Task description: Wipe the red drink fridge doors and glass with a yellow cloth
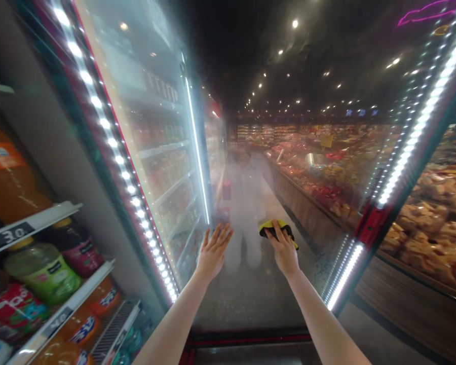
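Observation:
A fogged glass door with bright LED strips along its sides fills the middle of the view. My left hand (214, 252) lies on the glass (247, 294) with its fingers spread and nothing in it. To its right, my right hand (284, 248) presses a yellow and black cloth (266, 227) against the same pane. Its fingers lie over the cloth, and part of the cloth sticks out past them on both sides. Both forearms reach up from the bottom edge.
Shelves (57, 215) of drink bottles stand at the left, inside the cooler. Beyond the door, a long display (429, 228) heaped with packaged goods runs along the right. A blurred pale figure shows in the glass, with more lit shelves behind the left side.

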